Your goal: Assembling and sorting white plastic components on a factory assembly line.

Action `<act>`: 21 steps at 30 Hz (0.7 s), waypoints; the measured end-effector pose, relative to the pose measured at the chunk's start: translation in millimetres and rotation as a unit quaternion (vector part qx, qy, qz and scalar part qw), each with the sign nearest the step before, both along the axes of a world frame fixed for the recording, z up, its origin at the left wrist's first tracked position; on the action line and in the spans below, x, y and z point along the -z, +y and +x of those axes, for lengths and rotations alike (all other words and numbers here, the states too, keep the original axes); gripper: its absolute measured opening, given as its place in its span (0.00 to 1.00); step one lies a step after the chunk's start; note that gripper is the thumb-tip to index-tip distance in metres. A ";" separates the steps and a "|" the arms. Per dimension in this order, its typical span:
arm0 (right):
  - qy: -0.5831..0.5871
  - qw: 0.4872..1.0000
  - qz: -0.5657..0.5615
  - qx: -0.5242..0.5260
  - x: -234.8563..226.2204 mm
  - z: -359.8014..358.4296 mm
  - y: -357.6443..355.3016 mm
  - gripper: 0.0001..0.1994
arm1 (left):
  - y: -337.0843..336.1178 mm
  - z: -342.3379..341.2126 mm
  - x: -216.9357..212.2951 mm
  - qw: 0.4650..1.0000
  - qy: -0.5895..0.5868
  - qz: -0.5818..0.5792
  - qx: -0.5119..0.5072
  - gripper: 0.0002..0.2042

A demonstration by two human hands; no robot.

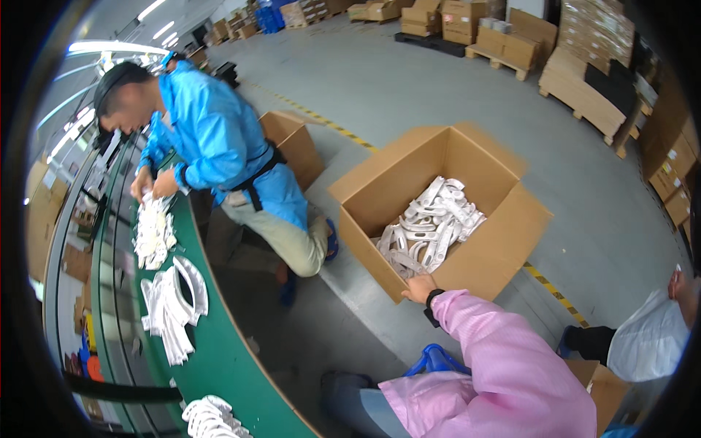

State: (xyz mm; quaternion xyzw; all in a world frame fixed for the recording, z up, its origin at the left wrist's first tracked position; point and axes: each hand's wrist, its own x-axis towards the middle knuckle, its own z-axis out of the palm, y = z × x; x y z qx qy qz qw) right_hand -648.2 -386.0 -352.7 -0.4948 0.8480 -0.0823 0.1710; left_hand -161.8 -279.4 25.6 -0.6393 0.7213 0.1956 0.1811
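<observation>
My right hand (420, 287), in a pink sleeve with a dark band at the wrist, is closed at the near edge of a large open cardboard box (387, 259). Its fingers appear curled over the rim, and the fingertips are partly hidden. Right by them, inside the box, lies a heap of curved white parts (438, 219) with slots and holes. My left hand is out of view.
On the green conveyor belt (219, 365) at left lie white curved parts (175, 299) in groups. A co-worker in blue (219, 131) handles white pieces there. A blue stool (436, 359) stands below my arm. Another person's hand (684, 296) shows at right. Pallets with cartons (504, 47) stand behind.
</observation>
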 end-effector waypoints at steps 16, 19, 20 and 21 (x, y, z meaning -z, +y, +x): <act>-0.050 0.991 -0.003 -0.124 -53.1 3.0 62.3 0.24 | 51.7 -29.8 -26.3 0.993 0.117 -0.013 -0.033 0.39; -0.022 0.994 0.000 -0.105 -41.0 5.2 62.1 0.24 | 59.6 -28.5 -23.1 0.992 0.122 -0.030 -0.019 0.39; -0.025 0.994 -0.004 -0.110 -40.1 7.5 63.7 0.24 | 62.3 -28.2 -23.1 0.992 0.123 -0.037 -0.015 0.40; -0.024 0.994 -0.005 -0.102 -41.3 8.7 61.9 0.24 | 62.4 -27.9 -22.1 0.991 0.126 -0.046 -0.012 0.40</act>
